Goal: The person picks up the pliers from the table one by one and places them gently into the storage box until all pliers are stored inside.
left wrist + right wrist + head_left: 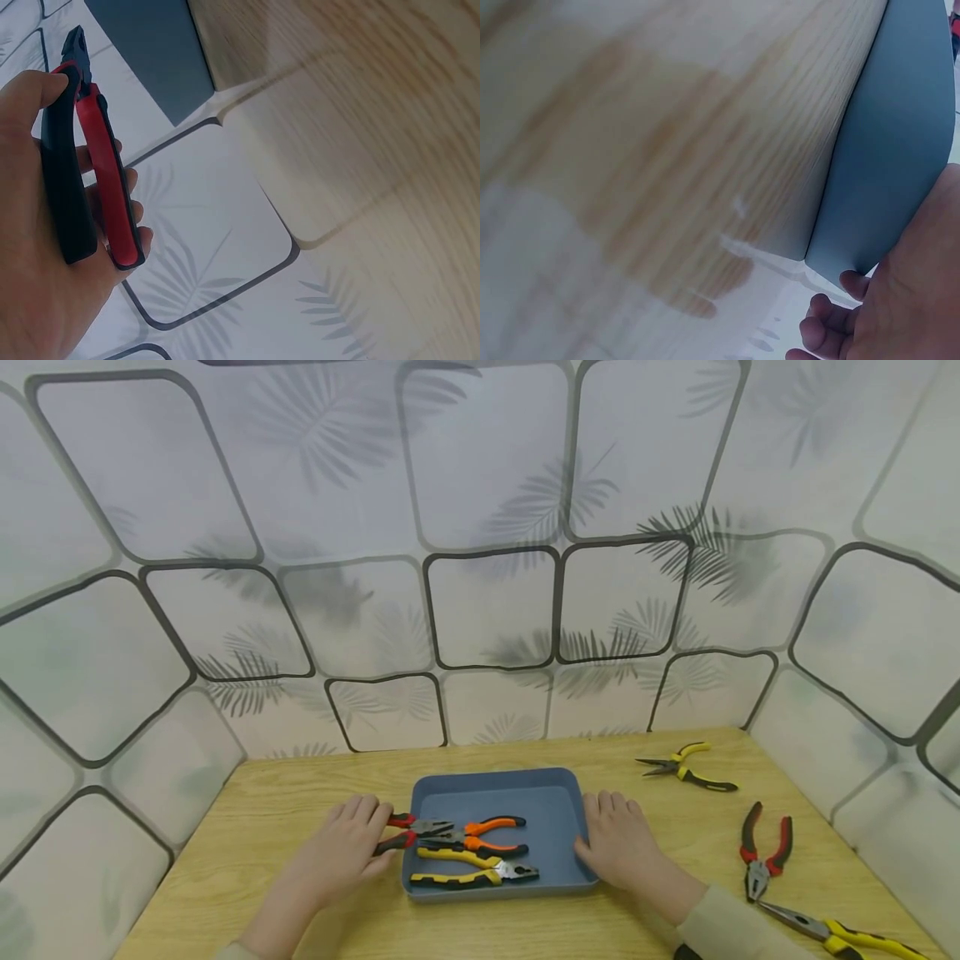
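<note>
My left hand [347, 843] grips red-and-black pliers [105, 172] by the handles, at the left side of a blue-grey tray [543, 827]. The jaws of these pliers reach over the tray's left rim. Inside the tray lie orange-and-black pliers [495, 843], their head overlapped by the red-and-black ones in the head view. Nearer the front, yellow-and-black combination pliers [457, 878] lie with their head to the right. My right hand [622, 842] holds the tray's right side, thumb over the rim and fingers along the outer wall.
On the wooden table [300, 793], right of the tray, lie yellow-and-black needle-nose pliers [681, 768], another red-and-black pair [761, 864] and a further yellow long-nose pair [817, 929] near the front edge. Patterned white walls [495, 610] close off the back and sides.
</note>
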Demonstrator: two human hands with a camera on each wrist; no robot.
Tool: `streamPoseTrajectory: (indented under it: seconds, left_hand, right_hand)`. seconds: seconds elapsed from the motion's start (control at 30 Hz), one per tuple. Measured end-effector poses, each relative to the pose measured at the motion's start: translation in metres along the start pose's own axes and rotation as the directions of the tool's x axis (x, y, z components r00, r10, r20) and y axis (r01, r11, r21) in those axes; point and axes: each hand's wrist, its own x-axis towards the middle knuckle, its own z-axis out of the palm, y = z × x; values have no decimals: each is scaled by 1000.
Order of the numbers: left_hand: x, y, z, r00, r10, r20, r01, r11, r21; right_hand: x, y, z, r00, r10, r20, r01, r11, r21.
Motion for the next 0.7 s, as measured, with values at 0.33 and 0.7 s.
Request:
streamPoseTrajectory:
  seconds: [0.33,0.7]
  left_hand:
    - [9,4,3,999,28,-19,-29,1000,-10]
    - [19,10,6,996,87,-28,-86,996,32]
  right_hand:
    - [1,1,4,1000,-2,-11,2,1000,-3]
    - [0,0,2,1000,5,6,-5,1000,16]
